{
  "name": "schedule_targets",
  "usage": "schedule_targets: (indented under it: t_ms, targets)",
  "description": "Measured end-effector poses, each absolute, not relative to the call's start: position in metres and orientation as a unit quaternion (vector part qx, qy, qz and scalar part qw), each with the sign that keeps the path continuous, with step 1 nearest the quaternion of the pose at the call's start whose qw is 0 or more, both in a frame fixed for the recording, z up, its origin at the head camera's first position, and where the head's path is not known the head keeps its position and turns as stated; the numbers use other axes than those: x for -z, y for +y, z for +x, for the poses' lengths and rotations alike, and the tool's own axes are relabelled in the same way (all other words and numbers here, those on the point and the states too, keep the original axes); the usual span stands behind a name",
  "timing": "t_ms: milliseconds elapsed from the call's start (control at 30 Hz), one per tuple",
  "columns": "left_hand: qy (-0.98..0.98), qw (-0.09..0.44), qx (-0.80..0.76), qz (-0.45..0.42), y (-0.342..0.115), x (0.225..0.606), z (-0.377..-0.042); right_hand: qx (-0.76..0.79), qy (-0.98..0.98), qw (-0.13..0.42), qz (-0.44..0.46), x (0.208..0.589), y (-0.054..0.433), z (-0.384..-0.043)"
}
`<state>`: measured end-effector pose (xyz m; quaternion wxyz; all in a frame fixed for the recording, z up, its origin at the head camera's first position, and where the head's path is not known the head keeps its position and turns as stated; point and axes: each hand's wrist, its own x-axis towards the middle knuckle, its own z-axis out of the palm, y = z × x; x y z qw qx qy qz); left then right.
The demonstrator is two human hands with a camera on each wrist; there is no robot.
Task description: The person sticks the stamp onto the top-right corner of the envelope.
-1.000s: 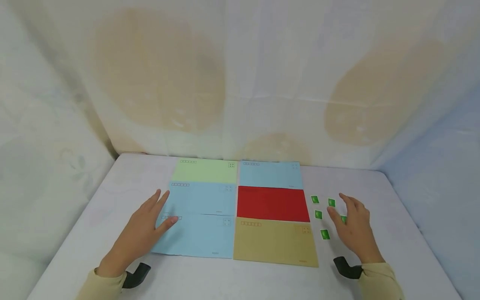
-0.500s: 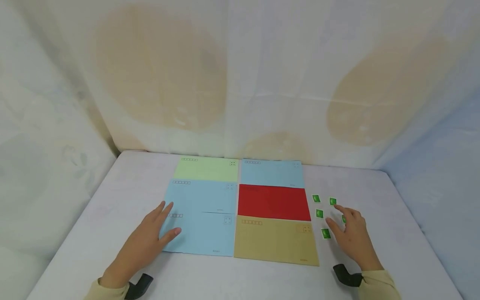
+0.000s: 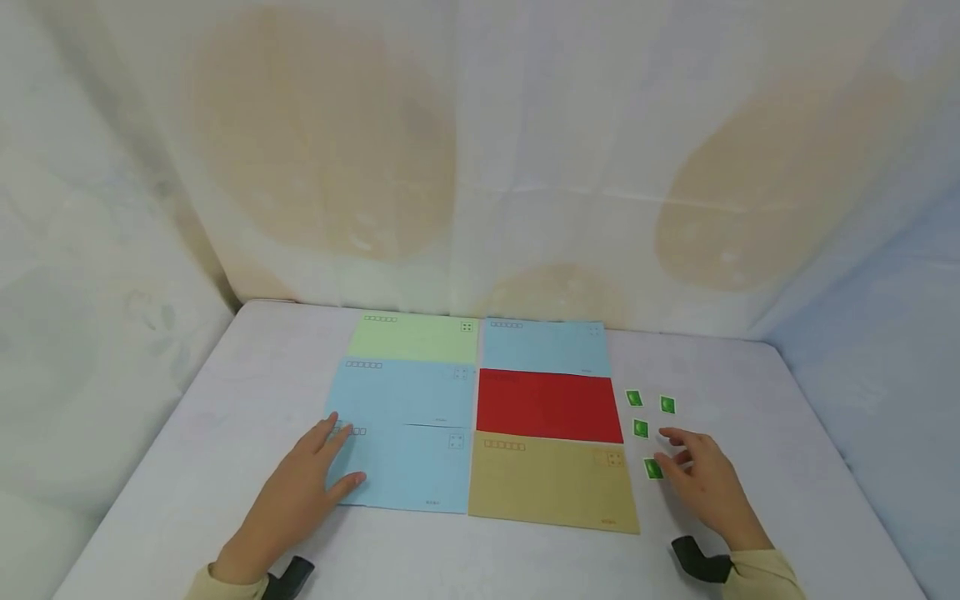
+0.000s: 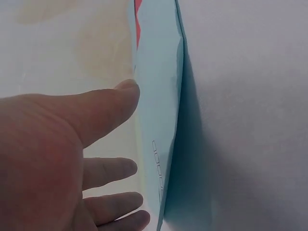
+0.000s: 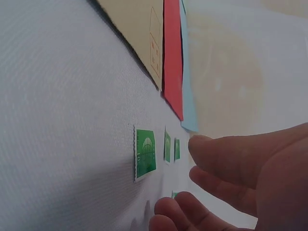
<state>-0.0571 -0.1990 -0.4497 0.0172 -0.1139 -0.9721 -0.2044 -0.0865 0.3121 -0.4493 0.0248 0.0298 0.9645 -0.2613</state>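
My left hand (image 3: 294, 492) spreads its fingers over the left end of the near blue envelope (image 3: 408, 471). In the left wrist view its thumb and fingers (image 4: 110, 174) lie beside the blue envelope's edge with nothing between them. My right hand (image 3: 703, 477) is low over the green postage stamps, thumb and forefinger apart, fingers slightly bent. One stamp (image 3: 653, 468) lies right by its thumb, and another stamp (image 3: 641, 428) is just beyond the fingertips. Farther back lie two more stamps (image 3: 667, 404). A stamp seen earlier is hidden behind the right hand in the head view.
A tan envelope (image 3: 553, 487), a red envelope (image 3: 549, 405) and a blue envelope (image 3: 546, 346) form the right column. On the left, a blue envelope (image 3: 401, 396) and a light green envelope (image 3: 412, 337) lie farther back. A curtain (image 3: 465, 167) hangs behind the white table (image 3: 420, 558).
Both hands have moved nearer the person. The right hand has drawn back from the far stamp and its fingers have bent more; it now covers a stamp.
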Motion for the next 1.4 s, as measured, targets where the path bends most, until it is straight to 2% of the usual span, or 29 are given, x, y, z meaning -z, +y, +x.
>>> schedule_targets:
  t_ms: [367, 700, 1067, 1400]
  targets:
    - [-0.978, 0.007, 0.185, -0.1, -0.197, 0.454, -0.055, 0.253, 0.966, 0.043, 0.023, 0.451, 0.317, -0.084]
    - [-0.982, 0.022, 0.156, -0.108, -0.197, 0.459, -0.055, 0.242, 0.969, 0.044, 0.02, 0.452, 0.316, -0.084]
    - [-0.977, 0.007, 0.19, -0.093, -0.196, 0.461, -0.055, 0.233, 0.972, 0.038, 0.019, 0.456, 0.316, -0.086]
    - [-0.975, 0.012, 0.206, -0.08, -0.197, 0.463, -0.055, 0.241, 0.968, 0.061, 0.038, 0.453, 0.314, -0.09]
